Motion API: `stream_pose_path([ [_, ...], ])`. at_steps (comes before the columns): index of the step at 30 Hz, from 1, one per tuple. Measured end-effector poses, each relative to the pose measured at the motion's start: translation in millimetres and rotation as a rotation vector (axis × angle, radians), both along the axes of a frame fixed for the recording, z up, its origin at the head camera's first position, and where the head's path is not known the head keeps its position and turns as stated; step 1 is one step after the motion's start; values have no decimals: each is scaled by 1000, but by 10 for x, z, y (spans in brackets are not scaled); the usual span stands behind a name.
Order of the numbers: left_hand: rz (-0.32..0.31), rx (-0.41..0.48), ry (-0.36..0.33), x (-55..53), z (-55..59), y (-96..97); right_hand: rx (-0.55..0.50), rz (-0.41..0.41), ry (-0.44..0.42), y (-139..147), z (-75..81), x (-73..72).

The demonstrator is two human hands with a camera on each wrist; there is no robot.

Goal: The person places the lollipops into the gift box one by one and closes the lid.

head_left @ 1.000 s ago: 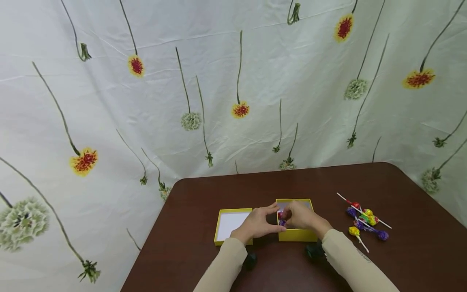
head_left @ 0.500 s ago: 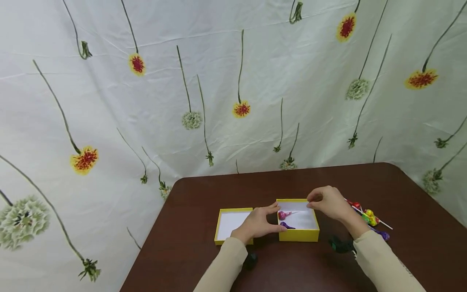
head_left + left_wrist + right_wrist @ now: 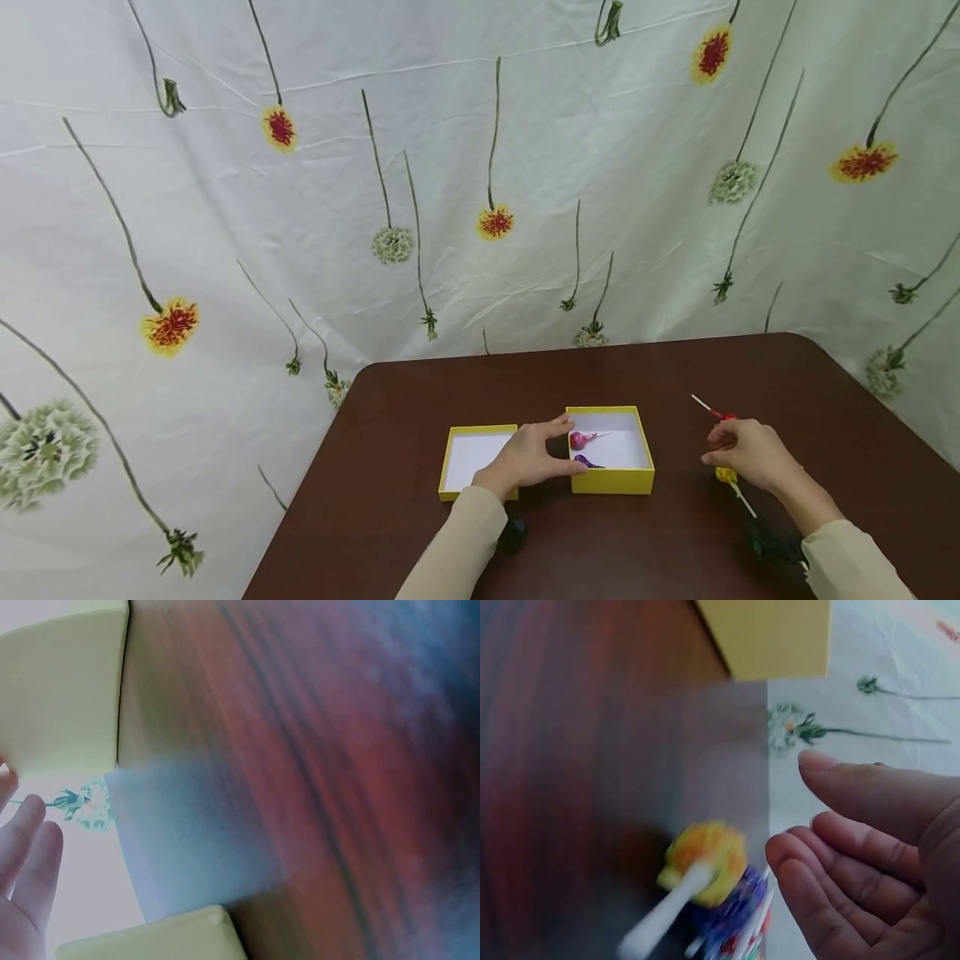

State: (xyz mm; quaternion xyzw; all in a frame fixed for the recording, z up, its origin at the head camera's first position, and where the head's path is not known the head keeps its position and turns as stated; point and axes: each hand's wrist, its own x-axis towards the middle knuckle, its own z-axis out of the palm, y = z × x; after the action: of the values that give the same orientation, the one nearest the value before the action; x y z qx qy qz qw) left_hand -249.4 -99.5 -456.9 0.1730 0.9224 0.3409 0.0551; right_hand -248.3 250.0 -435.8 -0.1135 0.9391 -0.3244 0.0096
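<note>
A yellow box (image 3: 613,483) with a white inside stands on the table. In it lie a pink lollipop (image 3: 580,440) and a purple lollipop (image 3: 587,462). My left hand (image 3: 528,457) spans the box's left side, its thumb at the front corner and fingertips by the back corner. Over the lollipop pile at the right is my right hand (image 3: 753,454), which covers much of it. Seen from the right wrist, the thumb and fingers (image 3: 799,881) are apart and hold nothing, beside a yellow lollipop (image 3: 709,859) and a purple lollipop (image 3: 739,900).
Left of the box lies a shallow yellow lid (image 3: 472,457), white inside. A red lollipop's stick (image 3: 703,403) points out behind the right hand. Beyond the dark brown table (image 3: 450,387) hangs a flowered white cloth (image 3: 435,167).
My right hand has gone from inside the box to the lollipop pile at the right, uncovering the two lollipops in the box. The left hand has stayed at the box.
</note>
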Motion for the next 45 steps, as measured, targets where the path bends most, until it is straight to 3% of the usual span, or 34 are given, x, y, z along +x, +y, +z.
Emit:
stream_pose_path([
  [7, -5, -1, -1, 5, -38, -12, 43, -33, 3, 185, -83, 45],
  [14, 0, 13, 6, -14, -39, -11, 84, -36, 43, 173, -158, 53],
  [17, 3, 17, 2, -17, -29, -3, 87, -44, 21, 157, -186, 54],
  [21, 7, 12, -4, -13, -26, 1, 81, -56, -22, 146, -213, 56],
  [36, 0, 8, -5, -1, -18, -10, 20, -26, 5, 90, -291, 14],
  [45, -4, 12, -10, -30, -21, -20, 33, -24, 22, 59, -239, 17],
])
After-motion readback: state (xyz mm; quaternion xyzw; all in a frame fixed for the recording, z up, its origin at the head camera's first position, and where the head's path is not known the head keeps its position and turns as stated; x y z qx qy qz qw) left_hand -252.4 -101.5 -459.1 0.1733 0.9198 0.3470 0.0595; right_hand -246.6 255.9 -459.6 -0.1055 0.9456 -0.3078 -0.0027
